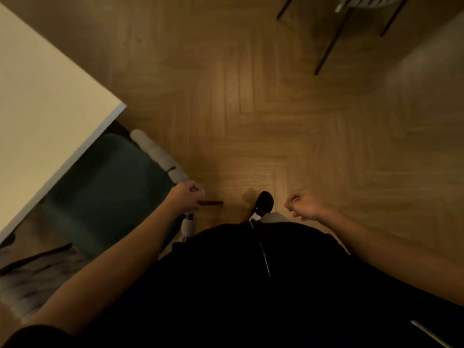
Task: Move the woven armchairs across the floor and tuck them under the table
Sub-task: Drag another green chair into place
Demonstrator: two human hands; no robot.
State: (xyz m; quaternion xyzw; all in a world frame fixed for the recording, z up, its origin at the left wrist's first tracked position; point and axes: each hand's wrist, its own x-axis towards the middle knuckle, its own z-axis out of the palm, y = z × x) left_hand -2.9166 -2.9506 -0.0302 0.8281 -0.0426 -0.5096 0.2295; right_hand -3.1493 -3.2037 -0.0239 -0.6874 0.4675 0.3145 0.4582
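A woven armchair sits partly tucked under the white bench at about nine o'clock from me, its dark green seat half beneath the bench edge and its pale wrapped back rail running toward the left hand. That grip hangs over the near end of the rail with its fingers curled; blur keeps me from saying whether it touches the chair or the dark bar beside it, and I cannot tell whether it holds anything. The right hand floats at about three o'clock, loosely curled on nothing, well apart from any furniture.

A second armchair stands at one o'clock, only its thin dark legs and a strip of pale weave in view at the frame's top edge.

I judge these chairs light: slim metal legs, cord weave, a padded seat. The frame should be stiff, the weave giving, so I would take hold on the top rail or the arms, not the cords.

The floor is herringbone wood, smooth, likely to let legs slide but also to scuff. One dark shoe points forward. Lighting is dim and warm.
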